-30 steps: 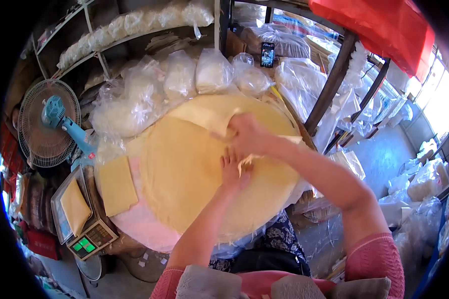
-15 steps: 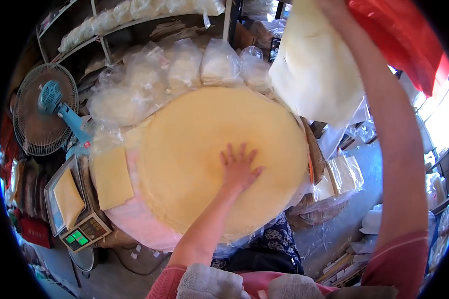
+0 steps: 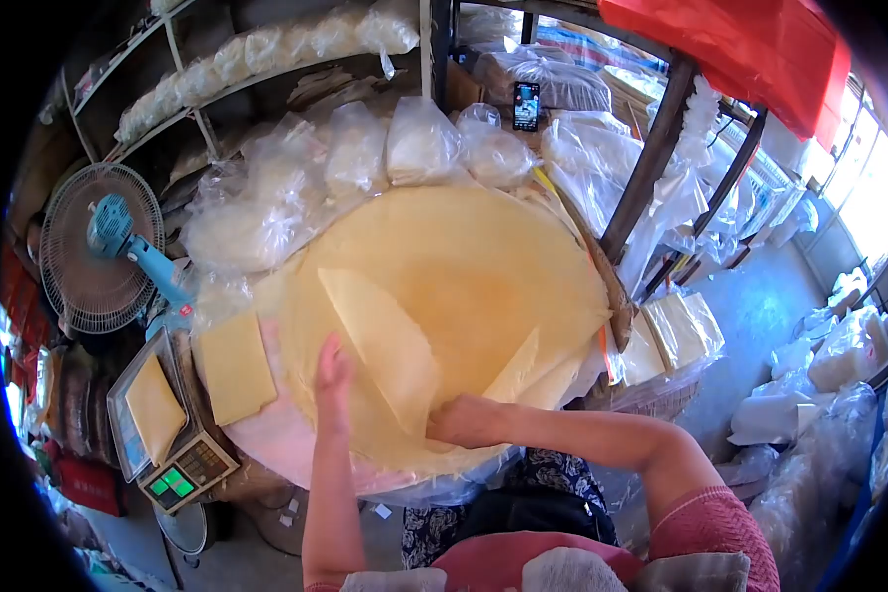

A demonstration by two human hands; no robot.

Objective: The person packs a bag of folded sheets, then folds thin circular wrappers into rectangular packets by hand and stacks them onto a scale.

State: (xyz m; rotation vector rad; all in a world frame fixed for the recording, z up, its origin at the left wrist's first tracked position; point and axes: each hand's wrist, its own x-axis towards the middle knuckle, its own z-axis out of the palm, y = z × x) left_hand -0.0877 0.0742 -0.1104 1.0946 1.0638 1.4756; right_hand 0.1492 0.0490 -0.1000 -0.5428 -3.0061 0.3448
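A wide stack of thin round yellow sheets, like large flat pancakes point(image 3: 454, 222), lies in front of me. On top, a thin sheet point(image 3: 385, 335) has its left side folded inward as a pale flap, and a smaller fold shows at right. My right hand point(image 3: 467, 422) is closed at the near edge of this sheet, its fingertips hidden. My left hand point(image 3: 333, 380) is held upright at the left of the flap, fingers stretched; whether it touches the sheet I cannot tell. Left of the stack lies a folded yellow sheet point(image 3: 235, 367).
A digital scale point(image 3: 183, 469) holds another folded sheet point(image 3: 153, 409). Behind it stands a blue fan point(image 3: 109, 232). Plastic bags point(image 3: 355, 153) line the far edge, with a phone point(image 3: 526, 106) beyond. Wrapped folded sheets point(image 3: 683, 331) and a dark post point(image 3: 651, 158) stand at right.
My right hand has come down from the raised pale sheet at upper right to the stack's near edge. My left hand has lifted off the stack's middle and moved left. The top sheet is now partly folded.
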